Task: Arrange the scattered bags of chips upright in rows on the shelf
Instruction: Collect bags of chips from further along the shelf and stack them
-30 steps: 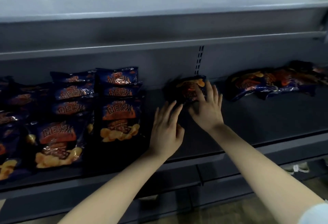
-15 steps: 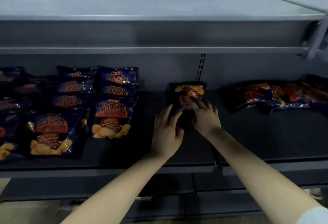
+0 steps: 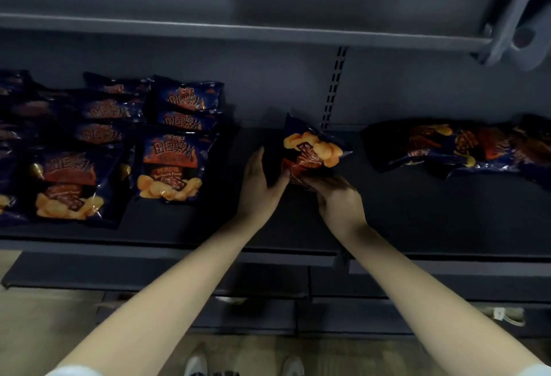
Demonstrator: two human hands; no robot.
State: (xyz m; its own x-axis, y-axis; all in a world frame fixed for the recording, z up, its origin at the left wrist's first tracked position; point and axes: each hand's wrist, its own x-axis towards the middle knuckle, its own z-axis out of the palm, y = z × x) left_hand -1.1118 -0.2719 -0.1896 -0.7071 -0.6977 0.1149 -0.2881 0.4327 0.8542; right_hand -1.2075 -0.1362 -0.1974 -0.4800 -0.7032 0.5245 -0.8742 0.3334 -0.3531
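Note:
A dark blue chip bag (image 3: 313, 152) with orange chips printed on it sits upside down and tilted in the middle of the grey shelf (image 3: 179, 226). My right hand (image 3: 337, 196) grips its near edge from below. My left hand (image 3: 259, 178) holds its left side with fingers curved around it. To the left, several matching bags stand in rows (image 3: 173, 164). At the far right a loose pile of bags (image 3: 453, 146) lies flat.
An upper shelf (image 3: 238, 29) overhangs the work area, with a metal bracket (image 3: 515, 23) at the top right. A slotted upright (image 3: 334, 86) runs down the back panel. Lower shelves and a wooden floor with my shoes (image 3: 196, 363) are below.
The bag has been lifted off the back of the shelf and pulled toward me. Both hands closed around it. The camera tilted downward.

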